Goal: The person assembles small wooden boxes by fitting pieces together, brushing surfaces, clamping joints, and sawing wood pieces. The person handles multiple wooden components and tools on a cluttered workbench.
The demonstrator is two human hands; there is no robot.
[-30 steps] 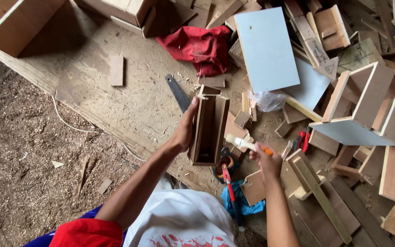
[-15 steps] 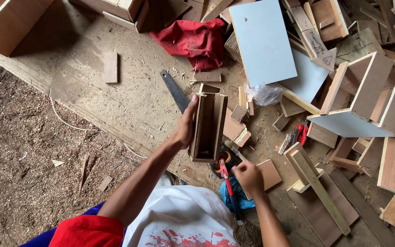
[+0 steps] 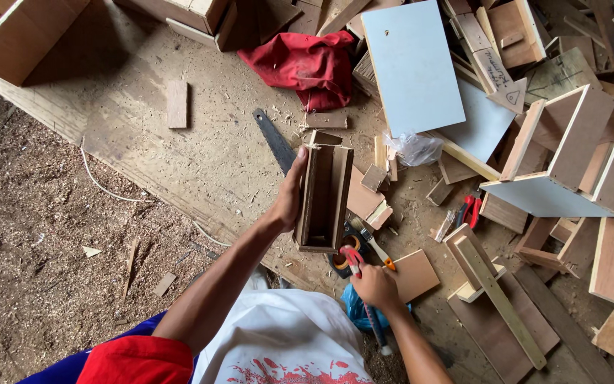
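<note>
My left hand (image 3: 287, 198) grips the left side of a narrow open wooden box (image 3: 323, 193) and holds it above the plank floor. My right hand (image 3: 375, 286) is down low, just below the box, with its fingers curled at the orange end of a small white tool (image 3: 372, 246) that rests on the floor. A red-handled tool (image 3: 353, 257) lies under that hand, next to a dark round tin (image 3: 338, 262). A handsaw (image 3: 276, 142) lies on the boards just left of the box.
A red cloth (image 3: 307, 65) and a pale blue panel (image 3: 413, 67) lie beyond the box. A larger open wooden box (image 3: 570, 153), red pliers (image 3: 469, 210) and several offcuts crowd the right. Sawdust ground (image 3: 44, 235) lies to the left of the board edge.
My right hand has dropped from beside the box down to the floor, taking the white tool with it. My left hand keeps hold of the box, which has barely moved.
</note>
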